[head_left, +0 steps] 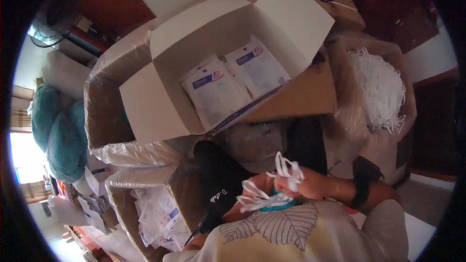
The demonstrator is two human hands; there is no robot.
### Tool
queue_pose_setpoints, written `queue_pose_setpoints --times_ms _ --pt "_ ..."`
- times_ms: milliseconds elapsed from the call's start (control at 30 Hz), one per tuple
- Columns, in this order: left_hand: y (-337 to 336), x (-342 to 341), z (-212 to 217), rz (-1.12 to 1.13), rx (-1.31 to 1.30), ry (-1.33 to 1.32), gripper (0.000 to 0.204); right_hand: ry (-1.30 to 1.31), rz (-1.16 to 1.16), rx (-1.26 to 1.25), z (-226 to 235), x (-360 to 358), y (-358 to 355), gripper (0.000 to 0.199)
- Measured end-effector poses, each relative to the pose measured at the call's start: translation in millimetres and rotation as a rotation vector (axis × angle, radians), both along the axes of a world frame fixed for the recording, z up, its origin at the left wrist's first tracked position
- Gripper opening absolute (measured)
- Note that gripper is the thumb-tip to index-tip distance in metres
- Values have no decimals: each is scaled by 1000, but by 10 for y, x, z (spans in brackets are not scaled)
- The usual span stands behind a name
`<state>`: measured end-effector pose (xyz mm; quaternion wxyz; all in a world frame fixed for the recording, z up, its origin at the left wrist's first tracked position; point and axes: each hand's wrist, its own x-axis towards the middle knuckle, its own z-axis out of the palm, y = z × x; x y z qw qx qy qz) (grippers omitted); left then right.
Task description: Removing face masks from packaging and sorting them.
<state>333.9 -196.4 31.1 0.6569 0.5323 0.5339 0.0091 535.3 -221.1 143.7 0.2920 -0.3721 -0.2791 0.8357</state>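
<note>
My right hand is closed round a bunch of white elastic loops, whose ends stick up above the fingers. Pressed close beside it, my left hand is also closed, with more white loops fanning out from it. Between and below both hands shows a folded teal piece, pressed near my lap; it looks like face masks, but the fingers cover most of it. Beyond my knees stands an open white carton holding two stacks of printed white packets.
At the right, a plastic-lined box brims with white elastic loops. A lower box at the left holds clear printed bags. Large teal bundles lie far left. A brown carton supports the white one.
</note>
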Motion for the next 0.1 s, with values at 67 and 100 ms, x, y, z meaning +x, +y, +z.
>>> queue_pose_setpoints --times_ms 67,100 --pt "26 -174 -142 73 45 180 32 374 -128 -11 -53 236 -230 25" --pt "-2 -198 -226 140 70 262 34 359 -105 0 -36 300 -155 25"
